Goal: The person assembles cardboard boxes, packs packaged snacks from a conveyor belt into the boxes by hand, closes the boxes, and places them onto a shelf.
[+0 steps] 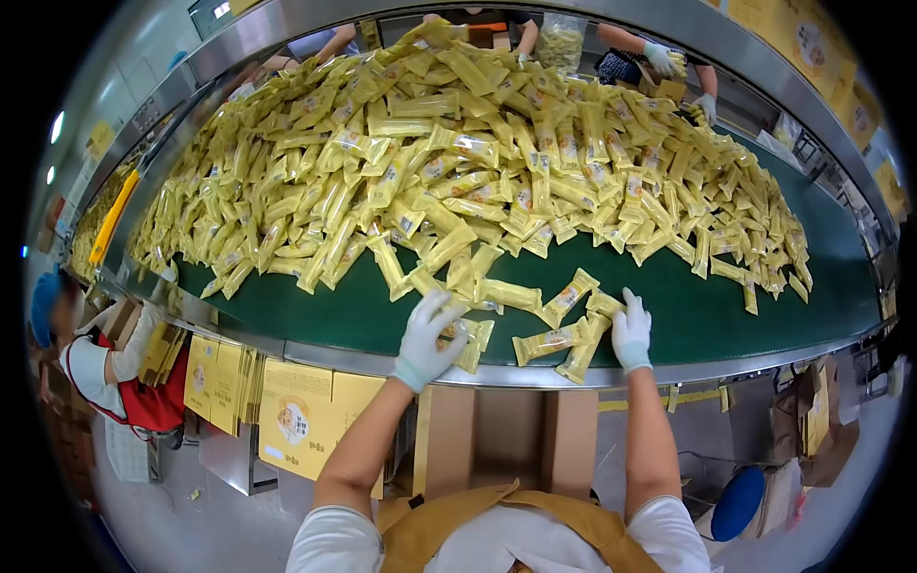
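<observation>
Packets [468,148] heap at twelve o'clock on the belt [716,329], several loose between my hands, seemingly placed to flank them: right hand [631,332] at four, grip apart; left hand [428,339] at seven, grip I can't tell.

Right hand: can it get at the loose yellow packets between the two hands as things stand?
Looks like yes. The right hand is right beside those loose yellow packets; they lie on the green belt, apart from the main heap's bulk, with nothing visibly blocking.
</observation>
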A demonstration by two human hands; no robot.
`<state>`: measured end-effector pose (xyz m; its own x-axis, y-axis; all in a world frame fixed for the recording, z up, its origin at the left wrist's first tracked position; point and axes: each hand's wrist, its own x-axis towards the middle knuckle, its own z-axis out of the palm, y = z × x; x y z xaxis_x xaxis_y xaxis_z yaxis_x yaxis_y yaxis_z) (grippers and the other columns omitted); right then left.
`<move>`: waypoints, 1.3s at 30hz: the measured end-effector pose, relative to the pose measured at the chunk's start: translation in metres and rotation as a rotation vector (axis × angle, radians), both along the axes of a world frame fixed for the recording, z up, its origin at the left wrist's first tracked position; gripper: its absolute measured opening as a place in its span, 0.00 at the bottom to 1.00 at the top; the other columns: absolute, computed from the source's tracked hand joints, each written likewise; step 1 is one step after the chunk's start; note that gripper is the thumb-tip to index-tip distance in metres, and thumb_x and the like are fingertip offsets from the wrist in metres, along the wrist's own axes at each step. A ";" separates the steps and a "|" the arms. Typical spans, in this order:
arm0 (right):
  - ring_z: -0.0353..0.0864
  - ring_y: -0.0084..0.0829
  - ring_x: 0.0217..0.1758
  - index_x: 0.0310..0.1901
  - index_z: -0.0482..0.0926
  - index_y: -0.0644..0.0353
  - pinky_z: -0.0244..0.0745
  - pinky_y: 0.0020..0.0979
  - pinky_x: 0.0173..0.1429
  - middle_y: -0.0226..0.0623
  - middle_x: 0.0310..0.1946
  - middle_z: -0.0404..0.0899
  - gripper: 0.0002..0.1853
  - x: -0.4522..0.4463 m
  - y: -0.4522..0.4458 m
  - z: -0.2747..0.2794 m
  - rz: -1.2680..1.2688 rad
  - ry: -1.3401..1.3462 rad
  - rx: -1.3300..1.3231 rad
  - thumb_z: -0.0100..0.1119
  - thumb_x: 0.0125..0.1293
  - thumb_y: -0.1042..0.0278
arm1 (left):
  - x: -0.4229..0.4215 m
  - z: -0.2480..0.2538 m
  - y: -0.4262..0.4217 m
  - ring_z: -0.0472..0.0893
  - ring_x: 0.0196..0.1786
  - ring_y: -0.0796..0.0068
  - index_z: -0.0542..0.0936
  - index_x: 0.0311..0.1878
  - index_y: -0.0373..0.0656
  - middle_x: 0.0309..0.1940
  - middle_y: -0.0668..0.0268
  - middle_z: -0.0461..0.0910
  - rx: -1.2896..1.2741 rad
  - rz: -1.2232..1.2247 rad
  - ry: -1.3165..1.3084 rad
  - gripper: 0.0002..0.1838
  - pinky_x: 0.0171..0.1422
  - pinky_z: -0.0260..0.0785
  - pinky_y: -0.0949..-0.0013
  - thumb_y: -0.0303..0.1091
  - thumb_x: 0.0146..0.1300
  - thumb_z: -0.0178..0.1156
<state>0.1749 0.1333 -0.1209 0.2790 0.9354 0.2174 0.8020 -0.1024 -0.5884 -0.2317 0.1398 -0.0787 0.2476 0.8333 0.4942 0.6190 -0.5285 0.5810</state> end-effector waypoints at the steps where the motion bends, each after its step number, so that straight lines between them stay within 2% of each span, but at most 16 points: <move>1: 0.57 0.52 0.80 0.72 0.68 0.57 0.44 0.56 0.81 0.49 0.70 0.71 0.30 0.011 -0.009 0.002 0.048 -0.018 -0.065 0.51 0.67 0.63 | -0.016 0.009 -0.008 0.67 0.73 0.50 0.81 0.61 0.49 0.63 0.54 0.75 -0.002 -0.164 0.104 0.28 0.76 0.61 0.51 0.41 0.55 0.74; 4: 0.61 0.51 0.78 0.71 0.68 0.57 0.47 0.53 0.81 0.50 0.67 0.72 0.33 0.013 -0.039 0.026 0.146 -0.218 -0.132 0.59 0.61 0.68 | -0.034 0.020 -0.022 0.70 0.71 0.48 0.80 0.63 0.49 0.65 0.56 0.74 -0.028 -0.300 0.435 0.31 0.75 0.62 0.55 0.43 0.54 0.74; 5: 0.65 0.51 0.74 0.70 0.69 0.58 0.53 0.52 0.78 0.50 0.64 0.74 0.34 0.012 -0.043 0.030 0.154 -0.237 -0.130 0.61 0.60 0.70 | -0.038 0.018 -0.023 0.75 0.64 0.49 0.79 0.64 0.49 0.59 0.57 0.77 0.026 -0.275 0.483 0.33 0.70 0.65 0.56 0.45 0.53 0.74; 9: 0.76 0.52 0.56 0.67 0.71 0.59 0.70 0.48 0.62 0.48 0.52 0.77 0.33 0.017 -0.057 0.041 0.097 -0.350 -0.162 0.63 0.56 0.77 | -0.044 0.022 -0.021 0.78 0.53 0.53 0.81 0.57 0.46 0.45 0.60 0.80 -0.247 -0.244 0.508 0.27 0.61 0.70 0.56 0.41 0.54 0.74; 11: 0.79 0.51 0.47 0.63 0.74 0.61 0.76 0.47 0.51 0.47 0.45 0.77 0.30 0.026 -0.060 0.047 0.009 -0.472 -0.146 0.61 0.55 0.81 | -0.047 0.031 -0.013 0.78 0.53 0.52 0.81 0.56 0.46 0.46 0.59 0.80 -0.298 -0.311 0.513 0.26 0.59 0.71 0.56 0.39 0.53 0.74; 12: 0.78 0.52 0.48 0.60 0.77 0.60 0.75 0.47 0.53 0.48 0.45 0.77 0.28 0.031 -0.062 0.051 -0.048 -0.478 -0.171 0.58 0.55 0.84 | -0.047 0.036 -0.009 0.78 0.53 0.51 0.81 0.55 0.45 0.46 0.58 0.81 -0.321 -0.345 0.516 0.26 0.59 0.71 0.56 0.39 0.53 0.74; 16: 0.77 0.53 0.53 0.48 0.81 0.60 0.74 0.44 0.60 0.47 0.46 0.78 0.24 0.014 -0.064 0.096 0.177 -0.073 0.098 0.50 0.49 0.91 | -0.025 0.055 0.004 0.80 0.54 0.52 0.81 0.54 0.44 0.45 0.58 0.83 -0.134 -0.363 0.268 0.23 0.59 0.73 0.55 0.36 0.54 0.73; 18: 0.77 0.53 0.52 0.46 0.81 0.59 0.74 0.42 0.61 0.45 0.43 0.79 0.24 -0.002 -0.058 0.098 0.468 0.110 0.006 0.50 0.48 0.91 | -0.012 0.042 0.014 0.80 0.56 0.54 0.79 0.55 0.45 0.50 0.58 0.82 -0.151 -0.304 0.430 0.23 0.60 0.73 0.56 0.36 0.56 0.72; 20: 0.78 0.49 0.56 0.45 0.82 0.58 0.71 0.42 0.64 0.43 0.45 0.81 0.21 -0.023 -0.048 0.092 0.706 -0.023 -0.121 0.52 0.51 0.88 | 0.003 0.036 0.025 0.80 0.56 0.54 0.78 0.57 0.45 0.52 0.58 0.81 -0.185 -0.247 0.574 0.24 0.60 0.73 0.56 0.36 0.57 0.72; 21: 0.78 0.46 0.59 0.48 0.82 0.55 0.68 0.42 0.68 0.40 0.50 0.81 0.19 -0.031 -0.046 0.095 0.735 -0.235 -0.154 0.58 0.54 0.83 | 0.005 0.033 0.031 0.80 0.56 0.56 0.77 0.58 0.46 0.52 0.59 0.81 -0.231 -0.231 0.676 0.27 0.61 0.73 0.57 0.39 0.56 0.73; 24: 0.78 0.45 0.58 0.50 0.81 0.53 0.69 0.42 0.67 0.37 0.52 0.81 0.19 -0.048 -0.049 0.076 0.743 -0.478 0.115 0.64 0.55 0.76 | 0.006 0.044 0.036 0.80 0.57 0.56 0.78 0.59 0.46 0.50 0.59 0.80 -0.372 -0.246 0.783 0.28 0.61 0.73 0.57 0.43 0.55 0.74; 25: 0.78 0.45 0.56 0.51 0.80 0.52 0.69 0.44 0.66 0.37 0.49 0.80 0.19 -0.050 -0.049 0.080 0.754 -0.500 0.087 0.68 0.55 0.70 | 0.004 0.047 0.032 0.79 0.57 0.56 0.78 0.58 0.46 0.50 0.59 0.80 -0.392 -0.234 0.804 0.29 0.61 0.73 0.57 0.44 0.55 0.74; 28: 0.79 0.43 0.55 0.48 0.80 0.52 0.70 0.44 0.65 0.39 0.45 0.79 0.17 -0.052 -0.051 0.098 0.710 -0.484 -0.311 0.70 0.55 0.66 | -0.006 0.051 0.016 0.79 0.58 0.55 0.79 0.58 0.46 0.50 0.57 0.80 -0.459 -0.233 0.824 0.31 0.63 0.73 0.57 0.49 0.55 0.74; 32: 0.81 0.48 0.50 0.46 0.81 0.54 0.76 0.44 0.57 0.42 0.44 0.79 0.17 -0.044 -0.048 0.136 0.685 -0.356 -0.431 0.71 0.55 0.61 | -0.038 0.069 0.010 0.78 0.59 0.52 0.79 0.60 0.45 0.54 0.55 0.80 -0.553 -0.193 0.693 0.33 0.64 0.73 0.56 0.54 0.55 0.73; 36: 0.82 0.49 0.46 0.45 0.81 0.56 0.77 0.45 0.53 0.44 0.40 0.82 0.17 -0.067 -0.031 0.165 0.687 -0.176 -0.159 0.72 0.54 0.66 | -0.059 0.108 0.049 0.81 0.57 0.52 0.79 0.60 0.45 0.54 0.55 0.83 -0.486 0.094 0.707 0.31 0.62 0.74 0.55 0.51 0.57 0.73; 39: 0.83 0.49 0.45 0.43 0.79 0.57 0.77 0.45 0.52 0.43 0.39 0.83 0.13 -0.102 -0.008 0.146 0.818 -0.293 -0.144 0.68 0.57 0.67 | -0.064 0.097 0.094 0.82 0.55 0.51 0.78 0.61 0.47 0.53 0.56 0.84 -0.435 0.036 0.777 0.31 0.61 0.74 0.54 0.48 0.56 0.74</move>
<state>0.0726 0.1250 0.0254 -0.5393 0.8412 0.0395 0.7731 0.5131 -0.3729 -0.2959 0.2339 0.0178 0.3514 0.9217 -0.1646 0.9337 -0.3319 0.1347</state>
